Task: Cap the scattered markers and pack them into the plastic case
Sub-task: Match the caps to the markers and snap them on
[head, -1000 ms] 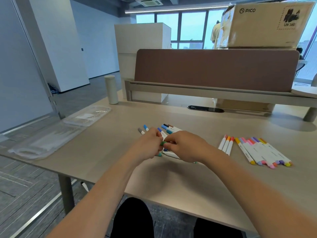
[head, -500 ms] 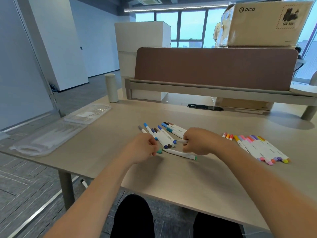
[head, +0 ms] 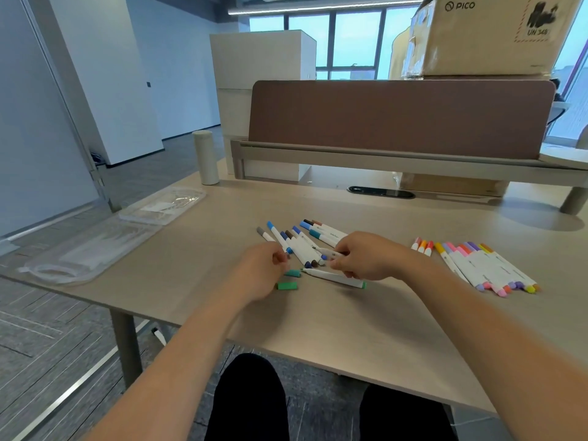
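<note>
Lying loose: two green caps (head: 288,285) on desk (head: 350,329), just beside left hand (head: 259,270).
left hand: fingers curled; cannot tell whether it holds anything.
right hand (head: 366,256): pinches white marker (head: 327,252) beside blue-brown pile (head: 302,246).
plastic case (head: 95,246): clear, at desk's left edge.

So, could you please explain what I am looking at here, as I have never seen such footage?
There is no machine: a person wears a camera on the head, so this single view looks down at their two hands. On the desk lie a cluster of blue and brown markers, a row of pink, purple and yellow markers to the right and the clear plastic case to the left. Two green caps lie by the left hand. The right hand pinches a white marker; whether the left holds anything is unclear.
</note>
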`<state>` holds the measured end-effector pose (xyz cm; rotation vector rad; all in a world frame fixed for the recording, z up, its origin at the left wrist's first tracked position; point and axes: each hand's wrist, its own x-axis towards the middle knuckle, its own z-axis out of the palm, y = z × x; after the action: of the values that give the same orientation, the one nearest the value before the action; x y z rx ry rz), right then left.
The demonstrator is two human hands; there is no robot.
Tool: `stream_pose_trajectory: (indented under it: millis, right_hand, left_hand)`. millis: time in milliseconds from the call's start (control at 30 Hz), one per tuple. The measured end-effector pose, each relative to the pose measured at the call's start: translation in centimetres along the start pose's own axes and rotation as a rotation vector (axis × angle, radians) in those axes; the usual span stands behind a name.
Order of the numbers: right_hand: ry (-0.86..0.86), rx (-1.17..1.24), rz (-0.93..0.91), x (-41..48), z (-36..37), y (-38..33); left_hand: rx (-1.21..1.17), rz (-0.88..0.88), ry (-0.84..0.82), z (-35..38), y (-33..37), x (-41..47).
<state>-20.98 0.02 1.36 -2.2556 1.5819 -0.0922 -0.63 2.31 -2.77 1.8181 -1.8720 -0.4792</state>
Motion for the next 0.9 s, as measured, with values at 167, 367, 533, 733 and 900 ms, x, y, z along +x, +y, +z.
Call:
stream_pose_trajectory:
  millis: [167, 367, 533, 733, 900]
  right_hand:
    - [0.038, 0.091, 0.032, 0.3, -0.1, 0.0]
    - [0.023, 0.130, 0.026, 0.6, -0.1, 0.3]
    - [-0.017, 0.395, 0.051, 0.4, -0.2, 0.4]
    - [-0.054, 0.534, 0.045, 0.5, -0.3, 0.0]
    - [-0.112, 0.570, 0.040, 0.5, -0.3, 0.0]
  left_hand:
    - [0.049, -0.036, -0.035, 0.0, -0.2, 1.4]
    - [0.171, 0.039, -0.167, 0.2, -0.3, 2.3]
    - [0.195, 0.035, -0.180, 0.2, -0.8, 2.6]
    - [-0.055, -0.009, -0.134, -0.7, -1.3, 2.2]
    - [-0.517, -0.084, -0.073, -0.7, -1.1, 1.7]
